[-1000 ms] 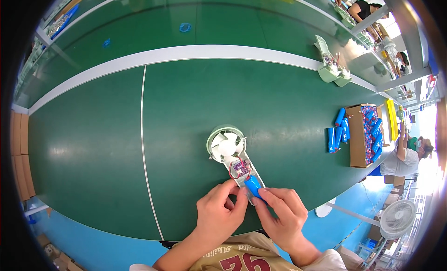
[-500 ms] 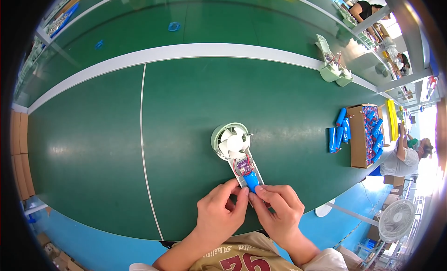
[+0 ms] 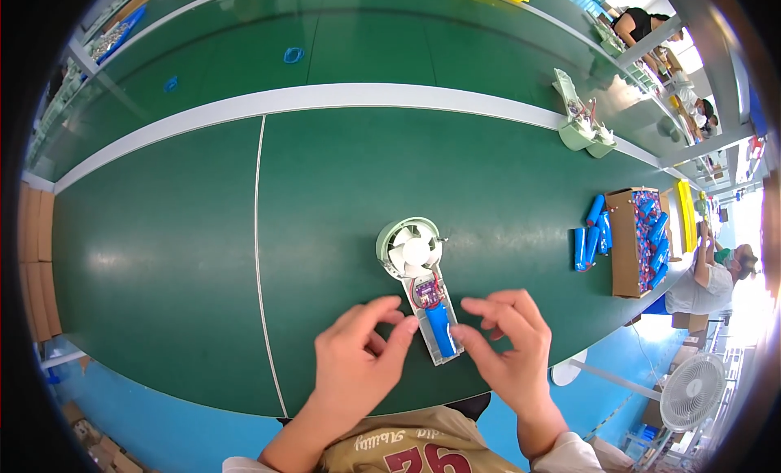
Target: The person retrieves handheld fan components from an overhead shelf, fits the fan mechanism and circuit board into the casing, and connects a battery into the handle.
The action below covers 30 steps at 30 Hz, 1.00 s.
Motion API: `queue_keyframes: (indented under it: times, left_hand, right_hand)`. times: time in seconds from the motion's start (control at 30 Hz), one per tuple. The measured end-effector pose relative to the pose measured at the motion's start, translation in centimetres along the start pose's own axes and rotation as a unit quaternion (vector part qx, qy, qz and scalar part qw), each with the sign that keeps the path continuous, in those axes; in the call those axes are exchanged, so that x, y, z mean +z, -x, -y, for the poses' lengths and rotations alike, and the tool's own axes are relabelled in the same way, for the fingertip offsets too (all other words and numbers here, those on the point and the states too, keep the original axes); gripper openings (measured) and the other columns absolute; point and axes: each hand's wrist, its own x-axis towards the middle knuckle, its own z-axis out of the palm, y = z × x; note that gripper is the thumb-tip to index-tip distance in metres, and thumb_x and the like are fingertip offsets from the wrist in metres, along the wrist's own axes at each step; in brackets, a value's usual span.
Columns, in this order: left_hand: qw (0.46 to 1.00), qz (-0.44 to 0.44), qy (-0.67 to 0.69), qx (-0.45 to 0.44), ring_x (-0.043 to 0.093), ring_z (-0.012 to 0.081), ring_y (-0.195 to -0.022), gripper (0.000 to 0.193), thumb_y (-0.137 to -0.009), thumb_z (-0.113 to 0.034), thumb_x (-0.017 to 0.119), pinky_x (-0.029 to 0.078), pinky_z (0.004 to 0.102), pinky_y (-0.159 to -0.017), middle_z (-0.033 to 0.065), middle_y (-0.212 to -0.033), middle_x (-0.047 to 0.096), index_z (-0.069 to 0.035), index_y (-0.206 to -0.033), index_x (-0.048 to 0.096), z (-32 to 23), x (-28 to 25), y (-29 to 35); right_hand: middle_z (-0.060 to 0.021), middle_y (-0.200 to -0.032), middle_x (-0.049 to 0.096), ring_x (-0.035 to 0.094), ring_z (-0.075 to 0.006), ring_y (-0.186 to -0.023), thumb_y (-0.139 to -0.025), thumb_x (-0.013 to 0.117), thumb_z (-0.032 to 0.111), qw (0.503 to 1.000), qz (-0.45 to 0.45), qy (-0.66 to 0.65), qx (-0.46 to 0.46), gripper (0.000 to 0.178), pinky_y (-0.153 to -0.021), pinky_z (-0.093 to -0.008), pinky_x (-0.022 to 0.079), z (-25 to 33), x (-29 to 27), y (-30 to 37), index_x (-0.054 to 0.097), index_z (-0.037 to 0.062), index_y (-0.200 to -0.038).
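Observation:
A pale green handheld fan housing (image 3: 380, 244) lies on the green table in front of me, its round head away from me. White fan blades (image 3: 416, 252) show in the head. Below them sits a purple circuit board (image 3: 427, 292) with red wires. A blue cylindrical battery (image 3: 441, 329) rests lengthwise in the handle. My left hand (image 3: 359, 351) is open at the handle's left side, thumb close to its edge. On the other side my right hand (image 3: 510, 343) is open, fingers apart, its thumb tip at or very near the battery's edge.
A cardboard box (image 3: 625, 244) full of blue batteries stands at the right, with several loose batteries (image 3: 591, 244) beside it. More pale green fan housings (image 3: 579, 130) lean by the white rail (image 3: 358, 95). Farther right are co-workers and a standing fan (image 3: 691, 390).
Both hands have moved apart and let go of the fan handle. The battery and the handle's lower end are now uncovered. The whole view has shifted slightly.

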Motion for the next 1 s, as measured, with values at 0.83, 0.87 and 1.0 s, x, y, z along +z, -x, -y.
queue_keyframes:
  times: [0.83, 0.87, 1.0]
  left_hand:
    - [0.967, 0.088, 0.176, -0.163, 0.07, 0.0129, -0.066, 0.017, -0.097, -0.011, 0.064, 0.048, 0.0214, -0.042, 0.0104, -0.092, 0.072, 0.003, -0.105, 0.058, -1.0, -0.6, -3.0]
    - [0.966, 0.096, 0.177, -0.164, 0.07, 0.0129, -0.065, 0.017, -0.098, -0.011, 0.064, 0.049, 0.0216, -0.042, 0.0104, -0.092, 0.072, 0.003, -0.105, 0.058, -1.0, -0.6, -3.0]
    - [0.965, 0.095, 0.18, -0.168, 0.069, 0.0126, -0.065, 0.018, -0.097, -0.011, 0.065, 0.049, 0.022, -0.042, 0.0104, -0.092, 0.072, 0.004, -0.105, 0.058, -0.9, -0.4, -2.9]
  right_hand:
    - [-0.0034, -0.082, 0.06, 0.059, -0.0123, -0.062, -0.076, 0.078, 0.001, 0.987, 0.095, -0.033, -0.124, 0.012, -0.049, -0.0255, 0.044, -0.1, 2.1, -3.9, 0.073, 0.0046, -0.087]
    - [-0.0032, -0.081, 0.058, 0.057, -0.0097, -0.061, -0.077, 0.078, 0.0, 0.988, 0.122, -0.064, -0.072, 0.01, -0.049, -0.024, 0.042, 0.0, 2.1, -4.0, 0.073, 0.0036, -0.086]
    - [-0.0023, -0.085, 0.056, 0.052, -0.0056, -0.063, -0.08, 0.076, -0.001, 0.973, 0.157, -0.165, 0.027, 0.008, -0.051, -0.0224, 0.039, -0.7, 2.3, -4.1, 0.072, 0.0031, -0.085]
